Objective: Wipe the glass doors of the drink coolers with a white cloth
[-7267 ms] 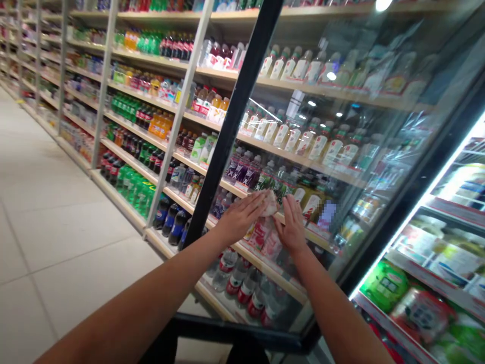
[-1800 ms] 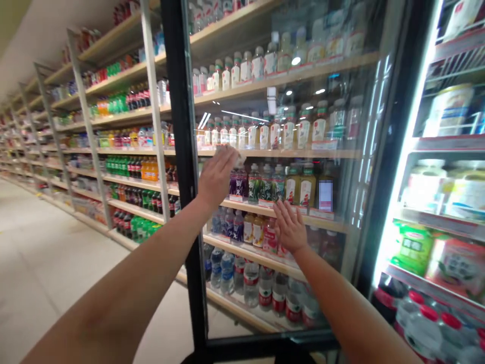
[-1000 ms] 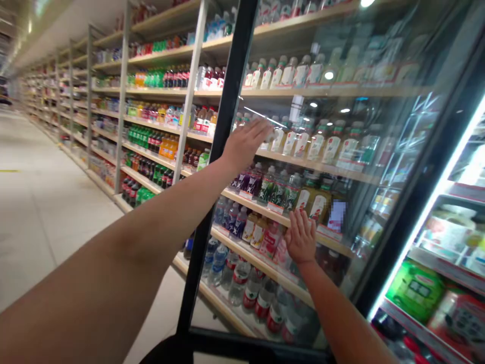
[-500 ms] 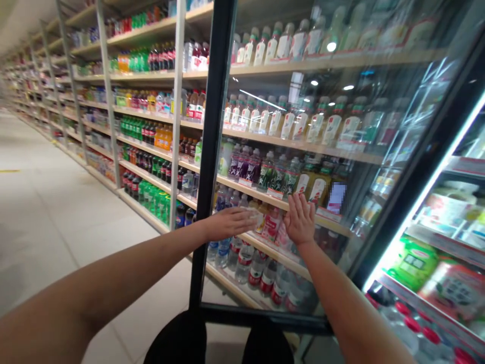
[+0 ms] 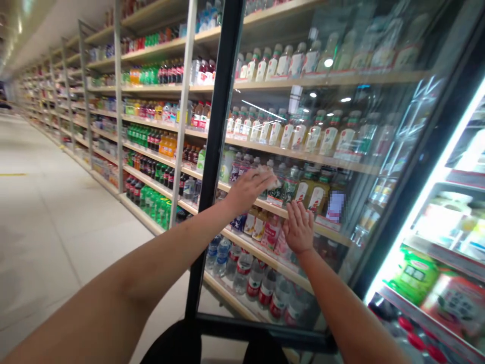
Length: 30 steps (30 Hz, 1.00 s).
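Observation:
A black-framed glass fridge door [image 5: 341,167] stands swung out in front of me. My left hand [image 5: 248,188] lies flat against the glass and presses a pale cloth [image 5: 273,183] onto it, fingers together over the cloth. Lower and to the right, my right hand [image 5: 299,230] rests flat on the same pane with its fingers spread, holding nothing. Through the glass I see wooden shelves of bottled drinks.
Long shelves of bottled drinks [image 5: 151,136] run along the aisle to the left, beside a pale tiled floor [image 5: 49,217]. The lit fridge interior [image 5: 435,263] with packaged goods is at the right. The door's black frame post [image 5: 215,151] stands just left of my hands.
My left hand with the cloth has moved up the glass from beside the right hand to a spot above it. The right hand has stayed pressed on the pane.

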Tool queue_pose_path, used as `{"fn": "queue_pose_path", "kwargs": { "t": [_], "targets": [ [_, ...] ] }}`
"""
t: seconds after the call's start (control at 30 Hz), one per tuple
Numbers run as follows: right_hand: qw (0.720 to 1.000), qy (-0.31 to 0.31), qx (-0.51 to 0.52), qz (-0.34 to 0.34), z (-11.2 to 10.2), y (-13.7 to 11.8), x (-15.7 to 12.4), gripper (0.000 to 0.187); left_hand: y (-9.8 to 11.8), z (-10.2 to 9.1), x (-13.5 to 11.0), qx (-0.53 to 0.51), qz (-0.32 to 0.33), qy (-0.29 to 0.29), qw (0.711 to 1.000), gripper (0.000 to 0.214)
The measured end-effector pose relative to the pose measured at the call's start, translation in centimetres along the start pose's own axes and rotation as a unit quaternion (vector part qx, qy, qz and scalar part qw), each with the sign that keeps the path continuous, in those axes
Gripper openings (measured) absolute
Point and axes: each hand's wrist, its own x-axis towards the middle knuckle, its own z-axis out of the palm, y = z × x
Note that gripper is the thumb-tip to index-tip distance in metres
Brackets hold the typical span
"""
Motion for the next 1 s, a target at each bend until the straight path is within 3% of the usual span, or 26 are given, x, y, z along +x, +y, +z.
{"fn": "queue_pose_path", "kwargs": {
  "t": [0.13, 0.33, 0.43, 0.53, 0.63, 0.73, 0.87, 1.0],
  "targets": [
    [0.999, 0.007, 0.041, 0.028, -1.5, -1.4, 1.6, 0.068, 2.5, 1.7, -2.1, -0.057, 0.063, 0.005, 0.996, 0.045],
    [0.984, -0.002, 0.148, -0.104, -1.4, -4.1, 5.1, 0.068, 2.7, 3.0, -3.1, -0.18, 0.018, 0.124, 0.976, 0.058],
    [0.979, 0.009, 0.173, -0.109, -0.7, -4.7, 6.0, 0.061, 2.6, 2.3, -4.6, -0.223, 0.013, 0.121, 0.967, 0.061],
    [0.977, -0.006, 0.181, -0.11, -0.5, -5.3, 6.0, 0.044, 1.9, 1.0, -5.7, -0.191, 0.007, 0.109, 0.976, 0.063],
    [0.977, -0.034, 0.17, -0.125, -0.7, -6.0, 5.2, 0.025, 0.5, 0.6, -5.4, -0.096, -0.072, 0.12, 0.986, 0.062],
    [0.971, -0.054, 0.164, -0.163, -0.9, -6.1, 4.5, 0.018, -0.5, 1.1, -4.4, 0.002, -0.149, 0.07, 0.986, 0.059],
    [0.957, -0.059, 0.176, -0.223, -0.9, -4.0, 5.6, 0.027, -0.7, 1.6, -3.8, 0.055, -0.158, -0.037, 0.985, 0.064],
    [0.975, -0.011, 0.181, -0.127, -0.8, -1.9, 7.2, 0.048, -0.4, 1.4, -4.1, 0.076, -0.154, -0.059, 0.983, 0.068]
  ]
}}
